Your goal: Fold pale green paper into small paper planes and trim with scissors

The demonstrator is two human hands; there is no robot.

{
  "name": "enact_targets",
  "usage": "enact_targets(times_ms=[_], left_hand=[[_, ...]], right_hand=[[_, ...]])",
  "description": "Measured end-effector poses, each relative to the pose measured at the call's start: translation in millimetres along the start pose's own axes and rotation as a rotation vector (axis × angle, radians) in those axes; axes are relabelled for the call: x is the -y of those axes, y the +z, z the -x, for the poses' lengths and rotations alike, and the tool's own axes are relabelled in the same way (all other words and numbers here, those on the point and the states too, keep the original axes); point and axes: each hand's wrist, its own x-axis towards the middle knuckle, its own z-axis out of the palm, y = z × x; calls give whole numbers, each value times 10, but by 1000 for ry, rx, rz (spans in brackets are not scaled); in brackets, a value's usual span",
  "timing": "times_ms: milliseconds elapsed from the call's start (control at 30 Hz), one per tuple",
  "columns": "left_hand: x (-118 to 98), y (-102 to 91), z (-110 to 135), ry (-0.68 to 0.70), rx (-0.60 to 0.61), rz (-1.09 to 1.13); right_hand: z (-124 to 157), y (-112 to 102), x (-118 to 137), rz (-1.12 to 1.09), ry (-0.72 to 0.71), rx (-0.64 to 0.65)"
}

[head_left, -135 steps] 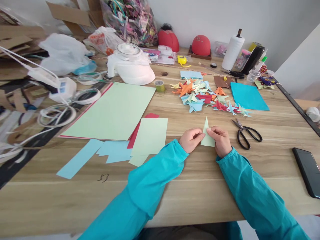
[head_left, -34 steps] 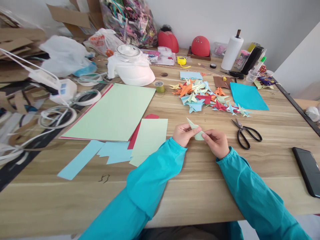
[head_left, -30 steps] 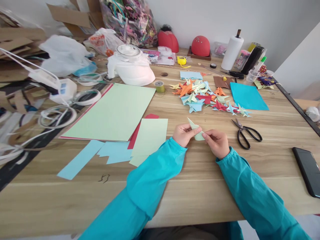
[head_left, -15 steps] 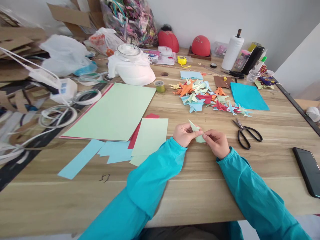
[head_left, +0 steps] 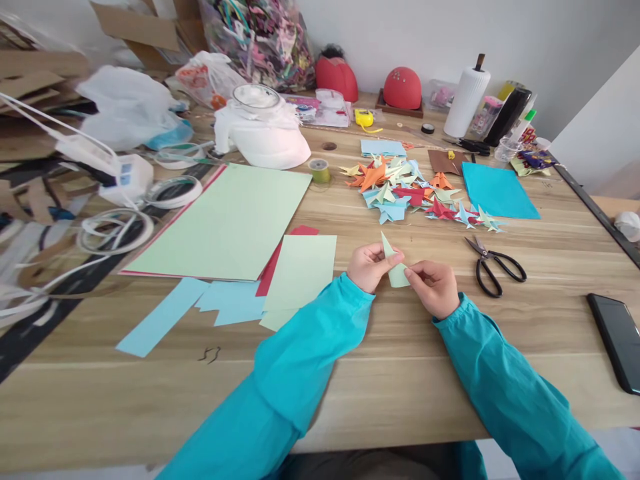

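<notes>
A small pale green folded paper [head_left: 396, 268] with a sharp point upward is held just above the wooden table [head_left: 410, 373]. My left hand [head_left: 369, 265] pinches its left side with thumb and fingers closed. My right hand [head_left: 434, 287] pinches its lower right corner, fingers closed. Both arms wear teal sleeves. A heap of folded paper shapes [head_left: 410, 190] in several colours lies beyond the hands.
Black scissors [head_left: 494, 266] lie right of my hands, a dark phone [head_left: 616, 340] near the right edge. Pale green sheets [head_left: 227, 223], a smaller green sheet [head_left: 300, 273] and blue scraps [head_left: 195, 310] lie left. A teal sheet [head_left: 497, 190], paper towel roll [head_left: 466, 100] and clutter fill the back.
The folded green paper was held upright as a tall flat triangle, then tilted and folded smaller between both hands; its point now rises a little more upright. The hands stayed in place.
</notes>
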Motion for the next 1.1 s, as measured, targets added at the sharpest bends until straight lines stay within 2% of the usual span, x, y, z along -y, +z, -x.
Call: enact_targets(times_ms=[367,467,600,733,933,1100], left_hand=[[-26,77,16,-81,-51,199],[-39,65,15,-98,-69,159],[-103,53,39,-88,-54,-48],[-163,40,64,-82,1,-205],[-169,67,95,-58,-14,-159],[-124,127,122,-36,-46,-111]], right_hand=[[-20,-3,-28,-190,115,-7],[-41,0,-49,-328,229,-49],[-72,-11,-88,-442,317,-198],[-82,-13,-119,-443,305,-238],[-89,-20,-113,-430,289,-259],[-85,-20,-75,-411,298,-226]])
